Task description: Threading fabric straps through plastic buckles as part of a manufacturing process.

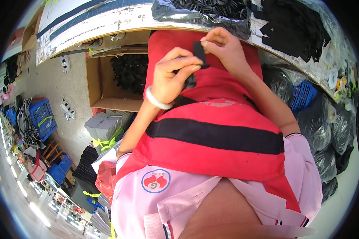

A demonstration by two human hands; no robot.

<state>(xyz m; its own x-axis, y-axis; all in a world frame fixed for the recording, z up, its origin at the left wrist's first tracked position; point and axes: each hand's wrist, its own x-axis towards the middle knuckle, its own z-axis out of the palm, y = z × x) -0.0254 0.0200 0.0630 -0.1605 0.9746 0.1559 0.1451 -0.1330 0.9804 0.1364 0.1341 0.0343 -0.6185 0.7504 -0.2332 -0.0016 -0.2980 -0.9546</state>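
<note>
In front of the red apron (215, 87) my two hands work on a short, wide black webbing strap (199, 51). My left hand (168, 73), with a white bangle at the wrist, pinches the strap's lower end between thumb and fingers. A dark, shiny black piece (190, 81) shows under that palm; its kind is hard to make out. With thumb and forefinger, my right hand (224, 47) grips the strap's upper edge, its other fingers curled.
A worn table edge (131, 28) runs ahead, bearing a plastic bag of black buckles (211, 10) and a pile of black strips (293, 30). A cardboard box (97, 81) of black pieces stands at left. Black bags (313, 123) and a blue basket (303, 95) lie right.
</note>
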